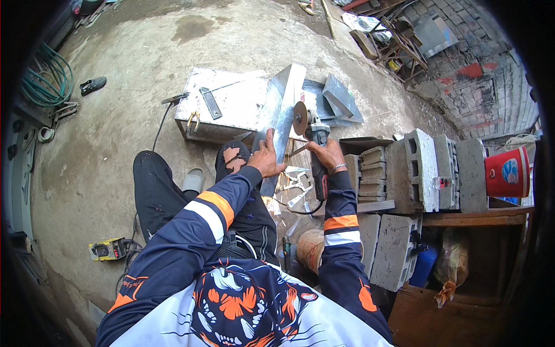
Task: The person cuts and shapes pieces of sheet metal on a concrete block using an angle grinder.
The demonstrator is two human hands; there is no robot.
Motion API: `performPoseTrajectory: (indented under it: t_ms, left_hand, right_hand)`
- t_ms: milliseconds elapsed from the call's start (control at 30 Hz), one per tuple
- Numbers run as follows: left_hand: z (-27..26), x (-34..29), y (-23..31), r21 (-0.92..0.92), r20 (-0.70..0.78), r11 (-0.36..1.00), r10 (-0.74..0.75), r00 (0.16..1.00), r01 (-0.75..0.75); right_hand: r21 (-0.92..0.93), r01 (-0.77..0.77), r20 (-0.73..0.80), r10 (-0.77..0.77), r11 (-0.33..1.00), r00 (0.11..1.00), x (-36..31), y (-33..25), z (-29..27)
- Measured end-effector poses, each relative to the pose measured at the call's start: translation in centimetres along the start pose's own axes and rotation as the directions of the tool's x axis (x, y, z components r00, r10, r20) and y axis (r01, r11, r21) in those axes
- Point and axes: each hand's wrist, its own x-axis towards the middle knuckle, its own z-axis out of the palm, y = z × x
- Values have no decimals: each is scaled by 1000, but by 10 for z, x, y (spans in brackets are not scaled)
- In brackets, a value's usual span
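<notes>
My right hand (329,155) is wrapped around an angle grinder (318,173). Its brown disc (300,118) stands upright, close to the right edge of a long folded sheet-metal piece (281,104); whether they touch I cannot tell. At the near end of that piece, my left hand (267,159) grips it, the index finger lying along the metal. The piece leans across the right end of a low metal-topped box (231,110). On the box lie a flat dark steel tool (210,103), a pair of yellow-handled pliers (194,120) and a clamp with a cable (174,99).
More folded sheet metal (340,95) lies beyond the grinder. Locking pliers (297,181) lie below it. Concrete blocks (425,170) and a red bucket (507,172) stand to the right, by a wooden cabinet (474,218). A yellow-black device (107,249) with cables sits on the left floor.
</notes>
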Motion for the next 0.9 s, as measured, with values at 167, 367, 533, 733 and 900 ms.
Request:
performPoseTrajectory:
  t_ms: [167,367,533,733,900]
  left_hand:
    - [1,1,-1,31,-9,999,19,1000,-19]
    - [2,1,-1,9,-1,1000,27,1000,-27]
    - [1,1,-4,12,14,1000,5,1000,-5]
    - [2,1,0,-1,10,1000,18,1000,-18]
    - [1,2,-3,8,2,1000,9,1000,-9]
  right_hand:
    - [-26,-20,-7,20,999,1000,0,2,2]
    - [-39,6,-24,-7,999,1000,-2,-2,-1]
    - [-56,-45,-52,42,997,998,-11,-21,-4]
    - [51,-34,35,32,998,999,3,1,-1]
    - [-26,-49,8,49,998,999,7,2,2]
